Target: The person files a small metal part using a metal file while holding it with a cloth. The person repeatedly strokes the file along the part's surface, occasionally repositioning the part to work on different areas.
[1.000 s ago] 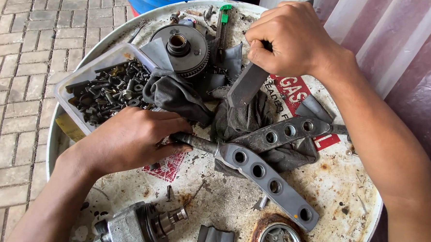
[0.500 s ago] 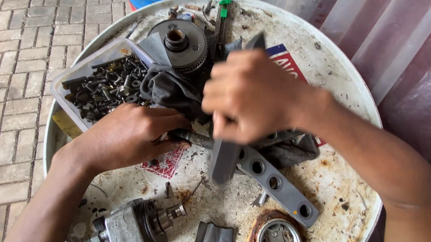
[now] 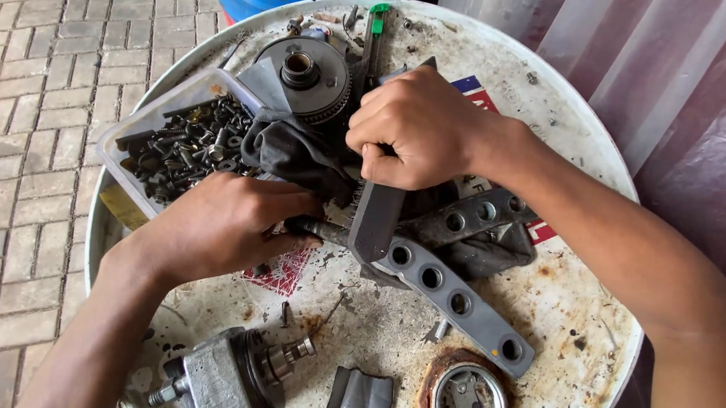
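My left hand (image 3: pixel 223 226) is closed around a dark, greasy metal shaft (image 3: pixel 323 229) that lies on the top of a white drum (image 3: pixel 570 319). My right hand (image 3: pixel 419 129) grips a grey wire brush (image 3: pixel 374 221) and holds it upright. Its bristles press against the shaft just right of my left fingers. Under the brush lie two grey perforated metal bars (image 3: pixel 457 302) on a dark cloth (image 3: pixel 292 152).
A clear plastic tray of bolts and nuts (image 3: pixel 178 147) sits at the left rim, with a round toothed clutch part (image 3: pixel 303 75) behind the hands. Near me are a small motor-like unit (image 3: pixel 225 377), a grey scrap (image 3: pixel 360 396) and a rusty round tin (image 3: pixel 465 396). Brick paving lies left.
My right hand came down from the far side with the brush onto the shaft and has since shifted slightly back up. My left hand has stayed on the shaft.
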